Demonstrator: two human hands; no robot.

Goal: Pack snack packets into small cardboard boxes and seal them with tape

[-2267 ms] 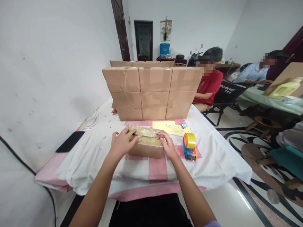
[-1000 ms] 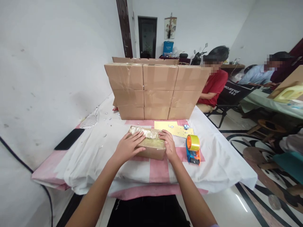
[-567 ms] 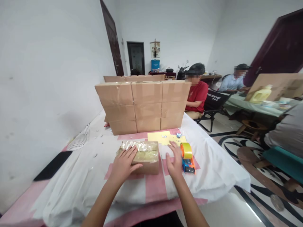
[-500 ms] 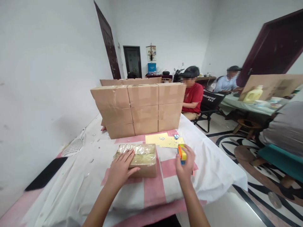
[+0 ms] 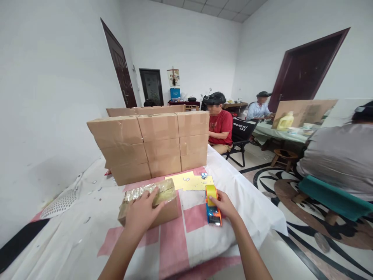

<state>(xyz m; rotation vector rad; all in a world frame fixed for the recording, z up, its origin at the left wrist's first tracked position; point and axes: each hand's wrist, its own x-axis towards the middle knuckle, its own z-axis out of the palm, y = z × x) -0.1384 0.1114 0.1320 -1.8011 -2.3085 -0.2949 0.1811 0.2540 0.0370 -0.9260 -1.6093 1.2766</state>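
A small brown cardboard box (image 5: 163, 208) lies on the cloth in front of me, its top covered with shiny clear tape. My left hand (image 5: 145, 206) rests over that top with fingers spread, the thumb pointing right across it. To the right, my right hand (image 5: 223, 204) is closed around the right side of a tape dispenser (image 5: 212, 200) with a yellow roll and a blue and orange body. The dispenser stands on the cloth, its dark lower end towards me. Some of the right fingers are hidden behind it.
Stacked cardboard boxes (image 5: 163, 146) form a wall behind the small box. Yellow paper (image 5: 186, 181) with a small blue-and-white item (image 5: 204, 175) lies before it. A white perforated item (image 5: 60, 202) and a black flat object (image 5: 20, 241) sit left. Several people sit beyond.
The small box has turned slightly, its right end swinging away from me, with my left hand still on it. My right hand has turned the dispenser, whose body now shows fully.
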